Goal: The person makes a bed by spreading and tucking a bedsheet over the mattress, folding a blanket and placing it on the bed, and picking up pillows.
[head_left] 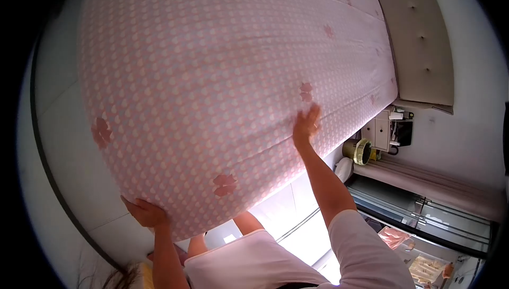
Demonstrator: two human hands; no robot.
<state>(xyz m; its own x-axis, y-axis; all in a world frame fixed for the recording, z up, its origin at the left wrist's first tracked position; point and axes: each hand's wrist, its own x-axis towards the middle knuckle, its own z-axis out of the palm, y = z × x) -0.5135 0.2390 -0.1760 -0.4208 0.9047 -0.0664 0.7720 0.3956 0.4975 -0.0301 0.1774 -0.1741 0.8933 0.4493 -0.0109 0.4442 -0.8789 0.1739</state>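
A pink patterned sheet point(212, 87) with darker pink flower shapes covers a mattress. Near its lower left corner, my left hand point(144, 212) rests against the edge, fingers spread, with no fold visible between them. Farther right, my right hand point(307, 125) is over the top of the sheet beside a flower shape, its fingers apart and slightly blurred. Shallow wrinkles run across the cloth near that hand.
A beige tufted headboard point(424, 40) stands at the bed's right end. Below it are a white bedside cabinet point(377, 132), a bin point(362, 151) with a liner, and a pink curtain point(429, 183) beside glass sliding doors. Pale floor tiles point(63, 130) lie left.
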